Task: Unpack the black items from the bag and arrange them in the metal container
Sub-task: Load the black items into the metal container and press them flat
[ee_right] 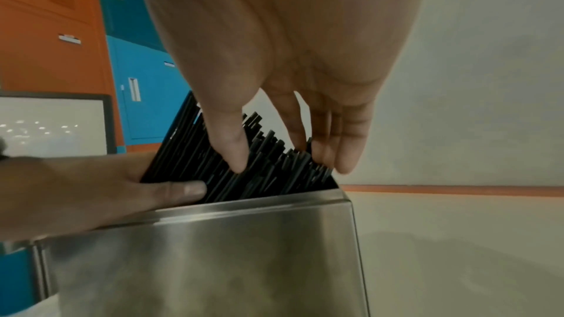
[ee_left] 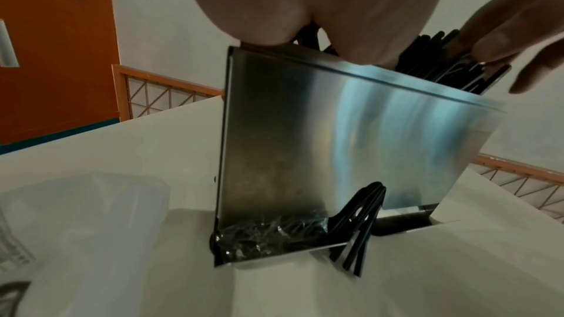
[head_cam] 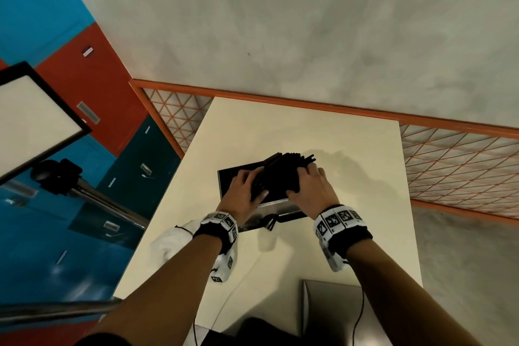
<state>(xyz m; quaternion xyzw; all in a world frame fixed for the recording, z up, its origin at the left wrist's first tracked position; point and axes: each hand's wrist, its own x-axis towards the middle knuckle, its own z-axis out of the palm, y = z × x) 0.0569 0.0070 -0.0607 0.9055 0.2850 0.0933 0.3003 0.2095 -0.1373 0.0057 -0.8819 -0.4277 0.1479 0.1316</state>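
The left hand (head_cam: 243, 191) is seen at the left side of a bundle of black sticks (head_cam: 283, 174), its thumb (ee_right: 180, 189) laid flat against the bundle just above the rim; whether the other fingers are curled round the sticks cannot be told. The right hand (head_cam: 311, 188) is set on the right side of the bundle, its fingers (ee_right: 345, 151) nearly straight and pressed on the stick tops, with the right thumb (ee_right: 235, 151) touching the near face of the bundle. Nothing is gripped by this hand.

The sticks are stood in the metal container (ee_left: 351, 148), leaning and fanned, their uneven ends projecting above the rim. The container is a tall steel box standing on the cream desk (head_cam: 351, 149), near the desk's middle. At its foot, in the left wrist view, a few more black sticks (ee_left: 360, 221) are seen leaning against the wall, and crumpled clear wrap (ee_left: 268, 235) is seen beside them at the base.

A clear plastic bag (ee_left: 85, 225) is lying on the desk to the left of the container, near the left wrist. Behind the desk an orange rail (head_cam: 309, 104) with a wire mesh is seen, and to the left orange and blue lockers (head_cam: 84, 78) are visible
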